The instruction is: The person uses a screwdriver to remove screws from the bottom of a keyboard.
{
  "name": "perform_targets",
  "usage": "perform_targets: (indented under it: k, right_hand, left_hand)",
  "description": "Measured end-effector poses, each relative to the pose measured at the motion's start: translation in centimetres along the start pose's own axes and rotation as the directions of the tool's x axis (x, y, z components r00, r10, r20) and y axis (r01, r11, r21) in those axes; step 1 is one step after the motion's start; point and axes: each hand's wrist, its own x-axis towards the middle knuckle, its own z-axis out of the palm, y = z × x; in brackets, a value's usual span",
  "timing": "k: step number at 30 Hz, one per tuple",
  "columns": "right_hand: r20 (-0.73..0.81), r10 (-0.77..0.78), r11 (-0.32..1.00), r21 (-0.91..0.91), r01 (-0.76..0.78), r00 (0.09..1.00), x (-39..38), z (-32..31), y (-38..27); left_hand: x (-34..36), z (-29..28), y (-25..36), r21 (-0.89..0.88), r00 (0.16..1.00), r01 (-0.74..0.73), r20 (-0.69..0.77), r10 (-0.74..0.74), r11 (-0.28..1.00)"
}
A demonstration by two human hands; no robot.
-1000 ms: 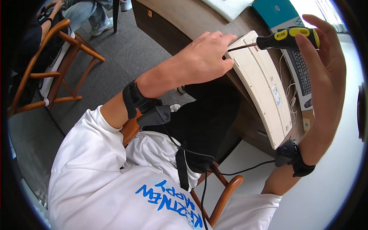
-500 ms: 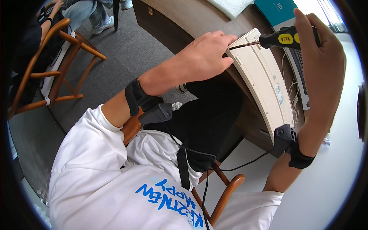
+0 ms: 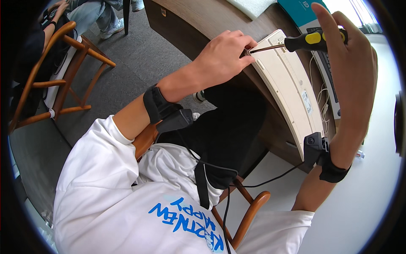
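A beige keyboard, underside toward me, stands tilted along the desk's near edge. My left hand is at its far left corner, thumb and fingers closed on the edge there. My right hand grips a screwdriver by its black and yellow handle. The shaft runs leftward over the keyboard's underside, its tip at the corner beside my left fingertips. Whether the tip sits in a screw is too small to tell.
Behind the beige keyboard lie a second keyboard and a pale coiled cable. A teal box and a white foam sheet are on the desk. Another person sits by a wooden chair at the left.
My left thumb and fingers have drawn closer together at the keyboard's corner, and its wrist has turned. My right hand has shifted slightly up and left, and the screwdriver handle has rotated.
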Motion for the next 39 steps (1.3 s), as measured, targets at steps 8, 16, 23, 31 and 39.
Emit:
perform_targets:
  k: [8, 16, 23, 31, 39]
  right_hand:
    - [0.043, -0.298, 0.935, 0.214, 0.283, 0.954, -2.0, -2.0, -1.5]
    - [0.020, -0.178, 0.981, 0.085, 0.175, 0.984, -1.3, -1.1, -1.0]
    - [0.053, -0.311, 0.934, 0.204, 0.294, 0.949, -2.0, -2.2, -1.6]
    - [0.026, -0.208, 0.973, 0.109, 0.205, 0.978, -1.2, -0.6, -1.1]
    - [0.048, -0.321, 0.931, 0.202, 0.306, 0.946, -2.1, -2.1, -1.6]
  left_hand:
    - [0.3, 0.8, -0.4, -0.080, 0.989, -0.062, -0.139, 0.050, 0.995]
    - [0.1, 0.8, -0.6, -0.051, 0.987, -0.068, -0.149, 0.060, 0.996]
    - [0.2, 1.0, 0.2, -0.004, 0.985, -0.027, -0.170, 0.026, 1.000]
    - [0.0, 1.5, -0.7, 0.059, 0.971, -0.082, -0.222, 0.094, 0.995]
    - [0.3, 1.5, -0.3, 0.013, 0.975, -0.083, -0.208, 0.084, 0.996]
